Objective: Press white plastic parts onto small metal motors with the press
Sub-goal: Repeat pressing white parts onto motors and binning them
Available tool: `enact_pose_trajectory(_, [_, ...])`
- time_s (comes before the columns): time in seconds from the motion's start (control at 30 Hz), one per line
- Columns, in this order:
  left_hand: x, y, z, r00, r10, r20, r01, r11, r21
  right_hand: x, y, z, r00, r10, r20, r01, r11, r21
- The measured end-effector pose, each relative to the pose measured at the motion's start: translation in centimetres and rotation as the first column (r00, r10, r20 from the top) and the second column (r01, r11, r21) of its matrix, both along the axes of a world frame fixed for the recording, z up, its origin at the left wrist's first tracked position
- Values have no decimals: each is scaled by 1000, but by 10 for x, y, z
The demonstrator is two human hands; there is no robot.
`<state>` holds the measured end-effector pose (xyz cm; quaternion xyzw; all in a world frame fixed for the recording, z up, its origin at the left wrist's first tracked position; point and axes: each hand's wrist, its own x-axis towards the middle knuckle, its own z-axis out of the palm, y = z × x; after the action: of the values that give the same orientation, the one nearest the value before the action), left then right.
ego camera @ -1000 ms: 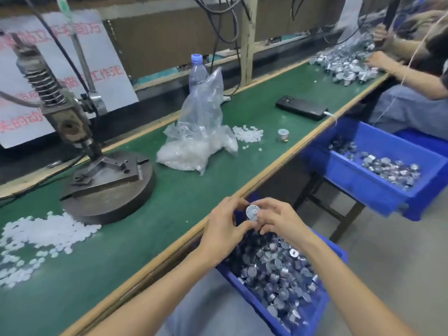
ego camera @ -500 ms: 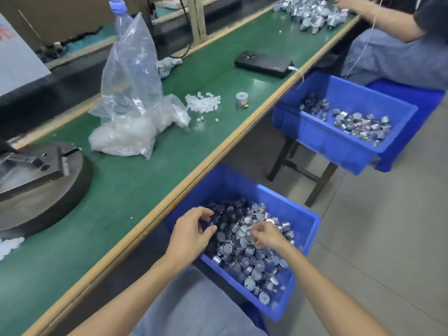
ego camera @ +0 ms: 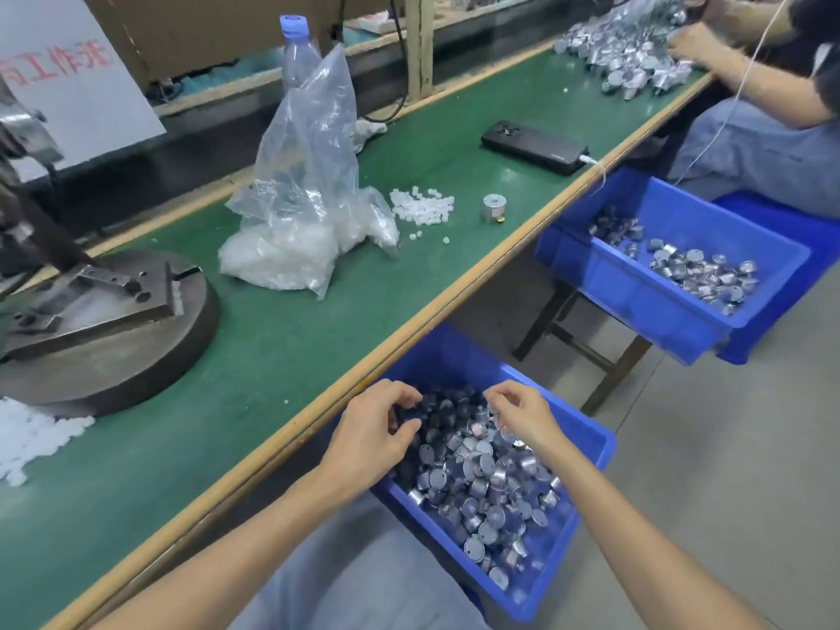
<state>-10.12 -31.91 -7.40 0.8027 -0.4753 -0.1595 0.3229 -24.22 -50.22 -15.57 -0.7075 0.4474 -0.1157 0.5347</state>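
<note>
A blue bin (ego camera: pixel 593 441) below the table's front edge holds several small metal motors (ego camera: pixel 482 484). My left hand (ego camera: pixel 375 431) hangs over the pile's left side, fingers and thumb curled towards the motors. My right hand (ego camera: pixel 522 416) is over the pile's far side with its fingertips curled down into it. Whether either hand holds a motor is hidden. The press (ego camera: pixel 109 343) stands at the table's left. Loose white plastic parts (ego camera: pixel 32 436) lie in front of it.
On the green table (ego camera: pixel 282 356) are a clear bag of white parts (ego camera: pixel 300 229), a small heap of parts (ego camera: pixel 422 204), one motor (ego camera: pixel 494 206), a black phone (ego camera: pixel 534 147) and a bottle (ego camera: pixel 295 52). A second blue bin (ego camera: pixel 636 293) stands right. Another person (ego camera: pixel 754 84) sorts motors far right.
One second ago both hands held a motor above the bin. They have since dropped into the bin and moved farther over the pile. The view has turned right, away from the press.
</note>
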Motion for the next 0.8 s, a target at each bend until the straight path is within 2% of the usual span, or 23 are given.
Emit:
enact_pose_trajectory(0.17, [1,9,34,994,-107,-8,105,987,-119,19,0,60,985,58,163,-46,996,-78])
enact_pose_trajectory(0.27, [12,23,66,997,-77,15,78,974,-213,37,5,109,935,119,333,-74,987,-144])
enact_pose_trajectory(0.37, [38,50,97,996,12,89,10,969,-246,70,20,150,872,227,433,-163,970,-182])
enact_pose_trajectory(0.57, [92,131,141,944,282,173,-232,937,-261,159,81,194,758,492,428,-426,871,-245])
enact_pose_trajectory(0.7, [114,194,177,866,433,250,-360,887,-289,213,138,223,620,670,407,-604,739,-297])
enact_pose_trajectory(0.8, [123,248,202,781,562,273,-469,816,-338,249,187,245,497,783,374,-701,616,-358])
